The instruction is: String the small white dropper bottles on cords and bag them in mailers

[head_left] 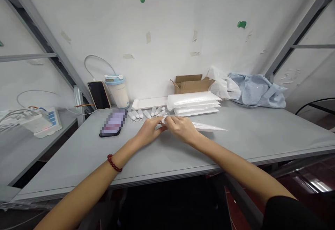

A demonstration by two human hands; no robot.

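My left hand (150, 129) and my right hand (180, 127) meet above the grey table, fingers closed around the left end of a white padded envelope (209, 127). A small bit of white shows between the fingertips; the rest of the gripped end is hidden by the hands. The envelope's pointed far end sticks out to the right past my right hand. Just behind my hands lie several small white tags with loops (140, 113). A stack of white padded envelopes (193, 101) sits behind my right hand.
A phone (113, 122) lies left, near a cup with a blue lid (117, 92) and a propped phone (98, 94) on a cable. Behind stand a cardboard box (193, 84), a white plastic bag (223, 85) and light blue cloth (258, 90). A power strip (48, 122) sits far left.
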